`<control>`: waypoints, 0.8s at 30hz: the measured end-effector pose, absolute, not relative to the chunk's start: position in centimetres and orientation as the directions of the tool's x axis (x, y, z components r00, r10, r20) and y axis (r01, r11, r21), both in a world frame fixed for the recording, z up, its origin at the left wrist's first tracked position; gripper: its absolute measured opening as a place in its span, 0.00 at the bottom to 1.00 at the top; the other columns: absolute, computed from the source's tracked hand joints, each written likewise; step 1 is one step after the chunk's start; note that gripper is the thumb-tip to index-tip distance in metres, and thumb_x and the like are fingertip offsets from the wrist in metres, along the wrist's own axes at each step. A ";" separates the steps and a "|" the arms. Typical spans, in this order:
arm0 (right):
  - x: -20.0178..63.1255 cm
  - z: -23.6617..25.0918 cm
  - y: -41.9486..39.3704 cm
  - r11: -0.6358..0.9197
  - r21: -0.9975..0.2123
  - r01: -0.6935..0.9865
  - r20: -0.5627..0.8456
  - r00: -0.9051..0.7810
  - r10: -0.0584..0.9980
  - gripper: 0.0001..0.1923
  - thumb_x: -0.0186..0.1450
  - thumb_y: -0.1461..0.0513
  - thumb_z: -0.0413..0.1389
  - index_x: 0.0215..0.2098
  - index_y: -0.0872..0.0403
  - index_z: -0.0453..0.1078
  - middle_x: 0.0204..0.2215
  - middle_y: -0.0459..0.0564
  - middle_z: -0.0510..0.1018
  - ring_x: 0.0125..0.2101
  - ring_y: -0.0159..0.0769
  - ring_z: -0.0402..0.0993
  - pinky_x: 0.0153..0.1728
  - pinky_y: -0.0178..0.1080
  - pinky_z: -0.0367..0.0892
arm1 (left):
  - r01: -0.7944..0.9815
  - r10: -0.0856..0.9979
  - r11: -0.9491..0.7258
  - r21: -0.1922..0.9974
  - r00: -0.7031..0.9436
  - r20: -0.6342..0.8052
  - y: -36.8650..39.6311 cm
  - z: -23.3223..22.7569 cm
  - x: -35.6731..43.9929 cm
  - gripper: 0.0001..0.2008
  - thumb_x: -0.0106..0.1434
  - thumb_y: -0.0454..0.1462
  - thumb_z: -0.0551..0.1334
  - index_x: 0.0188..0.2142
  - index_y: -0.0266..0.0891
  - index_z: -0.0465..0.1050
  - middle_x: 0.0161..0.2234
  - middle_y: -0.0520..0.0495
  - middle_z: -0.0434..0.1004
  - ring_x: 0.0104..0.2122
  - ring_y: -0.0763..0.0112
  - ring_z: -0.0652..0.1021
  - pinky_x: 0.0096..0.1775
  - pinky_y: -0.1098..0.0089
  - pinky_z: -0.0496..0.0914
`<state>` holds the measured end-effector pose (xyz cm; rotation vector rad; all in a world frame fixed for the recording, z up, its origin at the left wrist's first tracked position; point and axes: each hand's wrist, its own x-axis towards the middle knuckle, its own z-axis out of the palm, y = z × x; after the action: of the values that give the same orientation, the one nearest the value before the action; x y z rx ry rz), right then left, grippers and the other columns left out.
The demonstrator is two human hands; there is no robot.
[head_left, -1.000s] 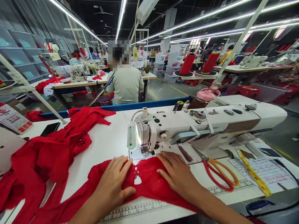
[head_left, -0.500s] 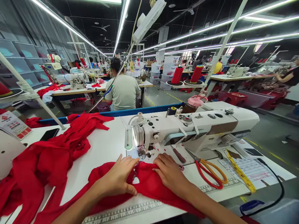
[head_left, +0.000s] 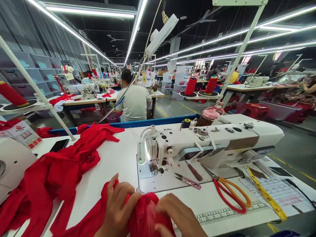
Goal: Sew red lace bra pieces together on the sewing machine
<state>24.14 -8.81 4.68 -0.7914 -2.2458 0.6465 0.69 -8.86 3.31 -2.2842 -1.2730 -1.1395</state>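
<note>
Red cloth sits bunched at six o'clock on the table edge, gripped by both hands. Risk, as a judgement: the loose tail could snag or slide off the edge. Snips lie at one o'clock of it. Left hand and right hand curl inward, fingers clenched on the cloth.

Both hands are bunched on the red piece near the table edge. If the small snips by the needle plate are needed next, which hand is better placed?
Probably the right hand: the snips lie on its side, while the left hand grips the red fabric.
</note>
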 end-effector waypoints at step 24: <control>21.9 1.9 -8.8 0.855 -0.170 0.490 0.846 -0.372 0.382 0.13 0.64 0.74 0.52 0.42 0.55 0.70 0.33 0.52 0.82 0.32 0.37 0.79 0.35 0.40 0.78 | 0.863 0.565 -0.499 0.077 0.256 0.784 -13.4 2.4 3.6 0.11 0.64 0.25 0.62 0.35 0.44 0.73 0.31 0.56 0.82 0.38 0.67 0.84 0.67 0.34 0.47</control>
<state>21.88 -8.81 1.92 -0.6387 -2.0039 -0.1323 3.61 -13.39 2.43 -2.1654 -1.3050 -1.1132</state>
